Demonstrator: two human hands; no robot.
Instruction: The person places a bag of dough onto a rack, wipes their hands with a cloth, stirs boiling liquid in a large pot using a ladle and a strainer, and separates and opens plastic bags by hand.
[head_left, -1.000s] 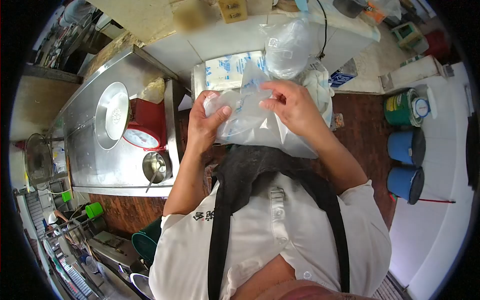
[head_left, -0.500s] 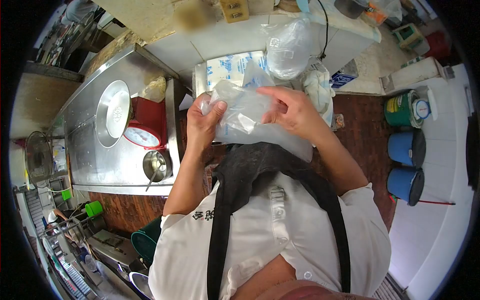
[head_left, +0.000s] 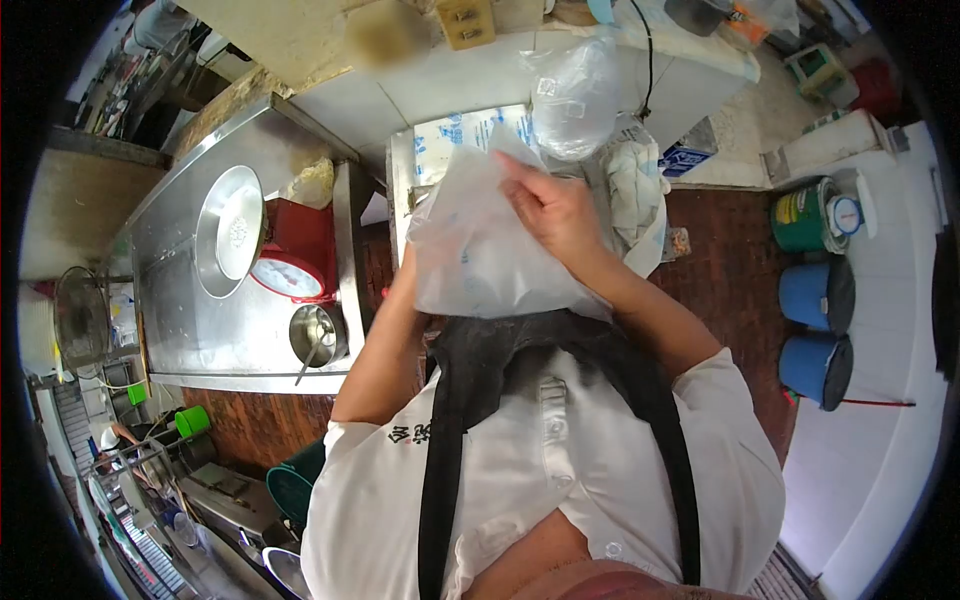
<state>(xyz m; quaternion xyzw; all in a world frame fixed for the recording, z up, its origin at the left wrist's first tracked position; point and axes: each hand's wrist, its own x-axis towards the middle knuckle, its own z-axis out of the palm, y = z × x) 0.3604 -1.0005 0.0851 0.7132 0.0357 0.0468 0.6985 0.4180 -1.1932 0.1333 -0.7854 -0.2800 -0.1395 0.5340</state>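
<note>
A translucent plastic bag [head_left: 490, 250] hangs spread out in front of my chest, over the dark apron. My right hand [head_left: 555, 210] is at its upper right edge, fingers curled in with the bag between them; the fingertips are slightly blurred. Only the forearm of my left arm shows plainly. My left hand [head_left: 428, 240] lies behind or inside the left side of the bag, seen faintly through the film, and its fingers are hidden. Behind the bag, a white pack with blue print [head_left: 465, 132] lies on the stand.
To the left, a steel counter [head_left: 170, 290] carries a red dial scale [head_left: 300, 235] with a metal pan [head_left: 230, 230], plus a small steel pot [head_left: 318, 335]. A filled clear bag [head_left: 575, 100] stands ahead. Two blue buckets [head_left: 815, 295] line the right wall.
The bag has been lifted and spread out, and it now covers my left hand, which was plainly visible before. My right hand has shifted slightly left, its fingers curling in more.
</note>
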